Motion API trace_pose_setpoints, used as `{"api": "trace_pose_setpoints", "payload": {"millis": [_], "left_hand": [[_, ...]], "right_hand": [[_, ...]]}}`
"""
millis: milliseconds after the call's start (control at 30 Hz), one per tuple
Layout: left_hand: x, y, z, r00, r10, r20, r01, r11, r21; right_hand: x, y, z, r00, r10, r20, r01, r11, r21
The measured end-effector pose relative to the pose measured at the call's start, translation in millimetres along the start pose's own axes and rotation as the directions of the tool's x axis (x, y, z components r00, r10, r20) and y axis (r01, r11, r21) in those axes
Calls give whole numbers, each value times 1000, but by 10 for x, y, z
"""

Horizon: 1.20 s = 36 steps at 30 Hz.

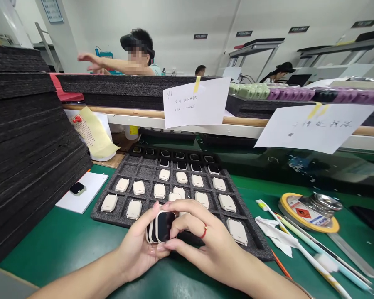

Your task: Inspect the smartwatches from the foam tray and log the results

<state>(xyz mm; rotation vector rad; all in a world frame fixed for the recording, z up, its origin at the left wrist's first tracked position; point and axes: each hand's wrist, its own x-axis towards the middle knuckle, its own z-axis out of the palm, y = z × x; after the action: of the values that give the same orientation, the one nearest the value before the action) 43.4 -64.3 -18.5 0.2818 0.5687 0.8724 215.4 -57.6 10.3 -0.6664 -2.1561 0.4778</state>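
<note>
Low in the middle of the head view, my left hand (137,249) is closed around a small stack of smartwatch bodies with cream frames and dark screens. My right hand (205,236), with a red ring on one finger, grips the front watch body (165,226) at its right edge and lower corner. Just beyond my hands lies a black foam tray (109,216) divided into compartments. Several cream watch bodies (134,209) rest in it with their pale side up, while those in a farther row (196,167) show dark screens. My hands cover part of the near compartments.
Stacked black foam trays (25,166) rise at left, beside a white pad (93,187) bearing one watch (77,189). At right lie a solvent can (326,202), a yellow tape roll (286,207), brushes (318,265) and a steel ruler (355,255). A shelf (137,119) crosses behind; co-workers sit beyond.
</note>
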Motion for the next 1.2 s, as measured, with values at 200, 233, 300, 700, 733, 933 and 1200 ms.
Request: {"api": "trace_pose_setpoints", "payload": {"millis": [200,233,300,700,733,933,1200], "left_hand": [[7,1,13,998,-15,54,14,1000,18],[7,3,15,998,-16,58,15,1000,22],[5,6,14,998,-22,64,20,999,25],[-75,32,35,988,-41,148,36,999,36],[-77,31,34,988,-41,147,37,999,33],[-74,15,41,998,-32,45,29,997,66],[-46,-26,47,996,-4,88,-3,997,71]], "right_hand": [[-7,10,14,994,-63,-91,58,997,-60],[-7,11,15,992,-75,-103,68,996,-66],[-3,15,12,987,-79,-139,72,996,-53],[-25,22,-49,916,234,-326,-110,927,358],[-27,27,-40,940,210,-268,-116,937,330],[-27,-13,27,986,164,-16,-159,973,166],[-39,21,149,957,288,-29,-272,929,250]]}}
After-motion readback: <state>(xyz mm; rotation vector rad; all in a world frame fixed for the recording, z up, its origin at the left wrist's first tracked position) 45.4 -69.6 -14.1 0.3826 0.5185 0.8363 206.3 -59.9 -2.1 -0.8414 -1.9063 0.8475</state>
